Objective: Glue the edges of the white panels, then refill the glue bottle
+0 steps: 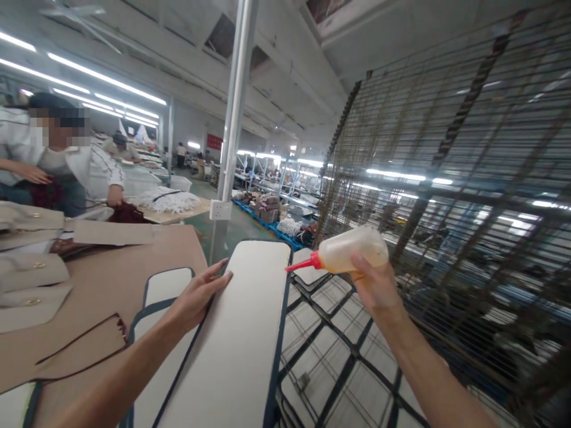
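Note:
A long white panel with dark blue edging (241, 333) lies in front of me, its rounded far end toward the post. My left hand (200, 291) grips its left edge, thumb on top and fingers over the side. In my right hand (372, 273) is a translucent squeeze bottle (352, 248) with yellowish liquid low inside. The bottle is tipped sideways, and its red nozzle (306, 261) points left at the panel's right edge near the far end. More white panels with dark edging (168, 286) lie under and left of the long one.
Beige flap pieces with metal fittings (33, 267) and dark red cords (84, 348) lie on the brown table (165, 249) at left. A post with a socket box (220, 210) stands ahead. Wire mesh racks (428, 148) rise at right. A co-worker (57, 154) handles dark red material at far left.

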`<state>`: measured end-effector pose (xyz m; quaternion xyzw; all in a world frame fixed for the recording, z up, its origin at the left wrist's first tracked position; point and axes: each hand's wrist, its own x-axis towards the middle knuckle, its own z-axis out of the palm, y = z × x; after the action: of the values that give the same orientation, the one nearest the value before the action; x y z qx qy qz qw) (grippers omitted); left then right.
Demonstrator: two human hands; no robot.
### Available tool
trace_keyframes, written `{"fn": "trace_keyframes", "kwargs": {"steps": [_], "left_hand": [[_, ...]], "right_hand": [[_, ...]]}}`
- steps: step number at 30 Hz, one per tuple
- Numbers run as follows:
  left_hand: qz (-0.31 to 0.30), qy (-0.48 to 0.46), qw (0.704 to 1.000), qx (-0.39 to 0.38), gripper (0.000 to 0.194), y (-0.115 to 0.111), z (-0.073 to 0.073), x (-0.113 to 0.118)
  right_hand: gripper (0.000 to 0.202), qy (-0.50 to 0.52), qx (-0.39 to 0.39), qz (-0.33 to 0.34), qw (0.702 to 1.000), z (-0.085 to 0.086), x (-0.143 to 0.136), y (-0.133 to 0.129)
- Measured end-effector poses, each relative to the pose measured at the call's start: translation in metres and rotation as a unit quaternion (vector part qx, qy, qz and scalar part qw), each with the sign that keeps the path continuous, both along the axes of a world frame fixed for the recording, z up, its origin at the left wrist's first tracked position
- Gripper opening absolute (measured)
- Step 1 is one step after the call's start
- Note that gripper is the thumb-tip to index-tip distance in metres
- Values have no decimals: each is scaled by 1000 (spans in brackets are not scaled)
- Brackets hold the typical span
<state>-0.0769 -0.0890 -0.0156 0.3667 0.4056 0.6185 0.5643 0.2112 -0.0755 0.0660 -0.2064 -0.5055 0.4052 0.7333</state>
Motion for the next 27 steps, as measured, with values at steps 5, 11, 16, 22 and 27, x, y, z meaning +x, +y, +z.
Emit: {"fn": "trace_keyframes", "kwargs": {"steps": [5, 11, 16, 22, 27], "left_hand": [[-31, -2, 999, -30, 75, -12, 2, 3], [-51, -7, 998, -36, 77, -16, 0, 8], [-63, -6, 997, -37, 81, -20, -2, 13], [-64, 3, 997, -42, 76, -23, 1, 15], [-61, 11, 997, -41, 74, -21, 1, 14]], "right_hand": [[31, -30, 36, -22, 999, -4, 12, -13], [40, -47, 33, -33, 998, -7, 20, -17], [38, -43, 32, -32, 998, -9, 27, -22], [37, -43, 29, -38, 998, -13, 32, -24], [36, -38, 26, -44, 998, -19, 34, -24]]}}
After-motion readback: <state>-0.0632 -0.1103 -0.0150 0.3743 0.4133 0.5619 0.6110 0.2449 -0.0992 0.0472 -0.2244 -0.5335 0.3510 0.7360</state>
